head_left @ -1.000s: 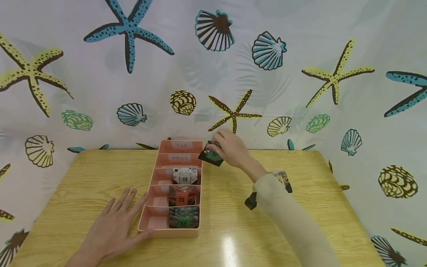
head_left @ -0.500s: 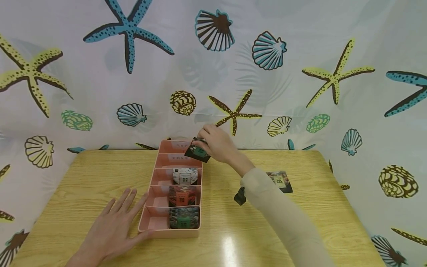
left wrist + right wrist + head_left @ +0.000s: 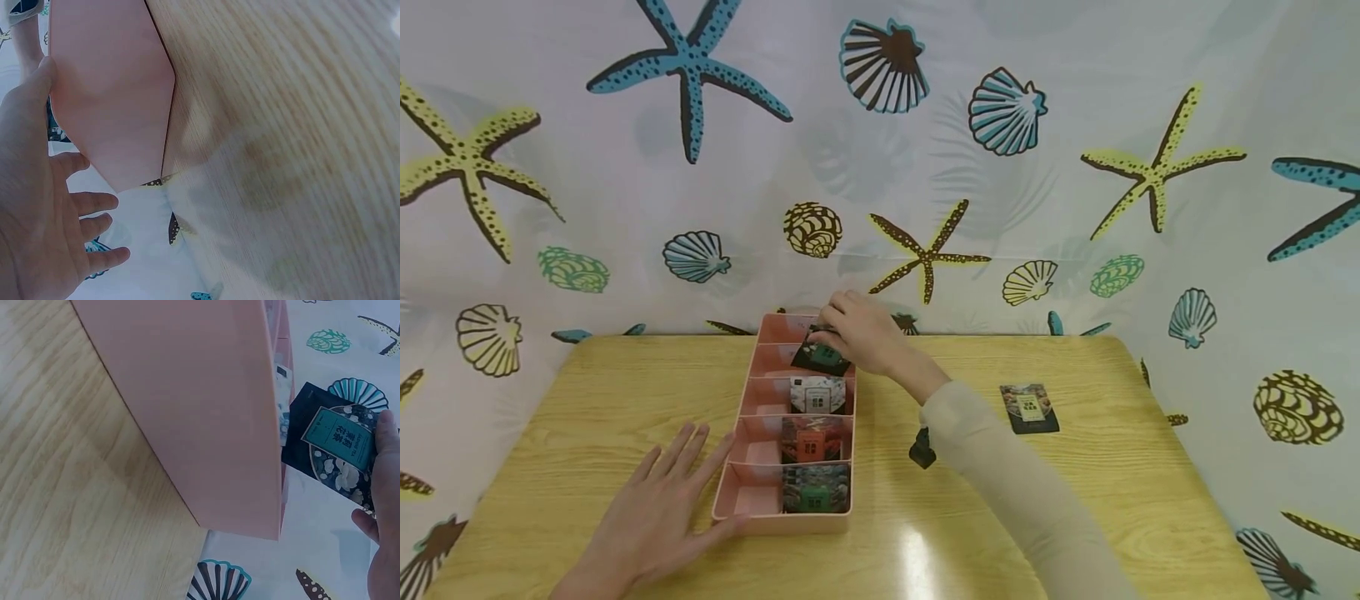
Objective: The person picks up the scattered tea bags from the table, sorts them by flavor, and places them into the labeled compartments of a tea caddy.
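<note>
A long pink divided box (image 3: 790, 525) stands on the wooden table. Over its second compartment from the back, my right hand (image 3: 863, 335) pinches a dark tea packet (image 3: 818, 357) with a green label. The right wrist view shows that packet (image 3: 337, 442) tilted beside the box's top edge, thumb against its upper corner. My left hand (image 3: 655, 504) lies spread along the box's near left side, index fingertip and thumb at the wall. White (image 3: 817, 395), red (image 3: 811, 440) and green-labelled tea packets (image 3: 815, 490) fill the right part of the three nearer compartments.
A dark tea packet with a pale yellow label (image 3: 1028, 408) lies on the table (image 3: 970, 533) to the right. Near my right sleeve (image 3: 1000, 467) is a small black object (image 3: 922, 450). A shell-patterned cloth (image 3: 880, 167) hangs right behind the table.
My right hand has moved left with the tea packet, from the right of the box to over its second compartment, and lowered slightly. The left hand has stayed in place.
</note>
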Demonstrator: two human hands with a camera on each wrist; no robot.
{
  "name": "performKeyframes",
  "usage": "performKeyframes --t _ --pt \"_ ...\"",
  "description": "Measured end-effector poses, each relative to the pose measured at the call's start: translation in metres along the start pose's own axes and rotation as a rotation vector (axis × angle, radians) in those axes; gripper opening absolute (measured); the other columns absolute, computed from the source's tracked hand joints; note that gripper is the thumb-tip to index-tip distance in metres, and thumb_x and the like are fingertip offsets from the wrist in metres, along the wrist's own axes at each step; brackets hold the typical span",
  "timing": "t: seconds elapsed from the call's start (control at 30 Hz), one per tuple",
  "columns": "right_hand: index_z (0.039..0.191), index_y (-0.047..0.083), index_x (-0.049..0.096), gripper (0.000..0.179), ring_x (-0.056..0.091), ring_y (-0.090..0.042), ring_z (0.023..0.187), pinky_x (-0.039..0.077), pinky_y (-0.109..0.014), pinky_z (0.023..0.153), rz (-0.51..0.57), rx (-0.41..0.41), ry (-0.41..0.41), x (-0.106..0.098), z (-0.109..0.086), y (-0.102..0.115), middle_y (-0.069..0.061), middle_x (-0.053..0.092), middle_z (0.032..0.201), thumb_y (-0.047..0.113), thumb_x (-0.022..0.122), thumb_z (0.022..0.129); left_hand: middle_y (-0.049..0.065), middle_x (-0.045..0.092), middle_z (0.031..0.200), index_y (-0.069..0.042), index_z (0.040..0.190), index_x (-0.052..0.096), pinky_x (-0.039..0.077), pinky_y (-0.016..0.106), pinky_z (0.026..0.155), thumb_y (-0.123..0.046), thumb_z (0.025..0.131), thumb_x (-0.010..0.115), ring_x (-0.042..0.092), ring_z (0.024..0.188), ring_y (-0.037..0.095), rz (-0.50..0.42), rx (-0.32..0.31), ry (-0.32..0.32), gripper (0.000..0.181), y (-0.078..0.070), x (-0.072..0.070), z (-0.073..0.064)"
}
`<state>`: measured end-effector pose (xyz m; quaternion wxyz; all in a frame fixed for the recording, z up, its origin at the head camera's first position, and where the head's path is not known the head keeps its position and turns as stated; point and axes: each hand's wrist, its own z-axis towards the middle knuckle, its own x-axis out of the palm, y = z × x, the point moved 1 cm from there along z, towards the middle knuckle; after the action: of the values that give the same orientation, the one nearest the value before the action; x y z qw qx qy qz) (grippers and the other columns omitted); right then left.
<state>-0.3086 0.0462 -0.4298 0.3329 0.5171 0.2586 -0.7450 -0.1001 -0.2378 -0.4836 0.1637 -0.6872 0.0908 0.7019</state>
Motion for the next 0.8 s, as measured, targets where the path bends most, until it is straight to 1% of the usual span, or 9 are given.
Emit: performKeyframes --t 0.2,0.33,0.43,0.5,0.63,0.73,0.8 --pt "0.116 0.015 0.065 0.029 0.059 -0.021 0.097 0.052 -0.033 0.086 -0.028 -0.024 0.069 0.011 -0.001 0.003 -0.004 0.063 0.112 0.042 0.055 0.109 0.023 0.037 0.169 -0.022 0.167 0.036 0.035 0.068 0.123 -0.081 0.089 0.058 0.035 0.157 0.045 0.016 0.004 -0.012 0.1 -0.001 -0.001 0.0" --pt "0.115 0.016 0.066 0.031 0.061 -0.02 0.103 0.053 -0.033 0.092 -0.04 -0.045 0.106 0.022 -0.002 0.006 -0.002 0.065 0.116 0.044 0.054 0.109 0.023 0.038 0.169 -0.021 0.166 0.036 0.036 0.069 0.122 -0.081 0.089 0.059 0.035 0.157 0.045 0.021 0.005 -0.011 0.1 0.0 0.0 0.0" --pt "0.116 0.019 0.066 0.032 0.062 -0.018 0.11 0.054 -0.032 0.097 -0.051 -0.042 0.133 0.027 -0.002 0.008 0.0 0.066 0.121 0.047 0.052 0.109 0.023 0.038 0.169 -0.022 0.166 0.036 0.036 0.069 0.122 -0.081 0.089 0.058 0.035 0.157 0.045 0.02 0.002 -0.011 0.1 0.0 -0.001 0.001" --pt "0.115 0.02 0.066 0.033 0.062 -0.018 0.112 0.054 -0.032 0.099 -0.055 -0.033 0.151 0.031 -0.002 0.009 0.001 0.065 0.123 0.049 0.051 0.108 0.023 0.039 0.168 -0.022 0.166 0.036 0.035 0.069 0.122 -0.081 0.089 0.059 0.035 0.157 0.045 0.019 0.002 -0.015 0.1 0.0 0.0 0.001" --pt "0.116 0.022 0.067 0.035 0.062 -0.016 0.113 0.055 -0.032 0.093 -0.057 -0.018 0.19 0.037 -0.001 0.011 0.002 0.064 0.123 0.052 0.05 0.108 0.023 0.04 0.168 -0.022 0.166 0.037 0.036 0.069 0.122 -0.081 0.089 0.059 0.036 0.156 0.045 0.017 0.004 -0.025 0.099 0.0 0.0 0.0" --pt "0.117 0.023 0.067 0.036 0.061 -0.015 0.112 0.055 -0.031 0.088 -0.056 -0.02 0.22 0.041 0.0 0.013 0.003 0.063 0.122 0.053 0.049 0.108 0.023 0.04 0.167 -0.022 0.166 0.038 0.036 0.069 0.122 -0.081 0.089 0.059 0.037 0.156 0.044 0.017 0.005 -0.028 0.099 0.0 0.001 0.0" --pt "0.117 0.022 0.067 0.036 0.061 -0.016 0.111 0.054 -0.031 0.085 -0.058 -0.026 0.226 0.043 0.0 0.014 0.002 0.063 0.121 0.053 0.049 0.108 0.023 0.04 0.168 -0.022 0.166 0.037 0.036 0.068 0.122 -0.081 0.089 0.059 0.036 0.156 0.044 0.017 0.004 -0.023 0.099 0.0 0.001 0.0"
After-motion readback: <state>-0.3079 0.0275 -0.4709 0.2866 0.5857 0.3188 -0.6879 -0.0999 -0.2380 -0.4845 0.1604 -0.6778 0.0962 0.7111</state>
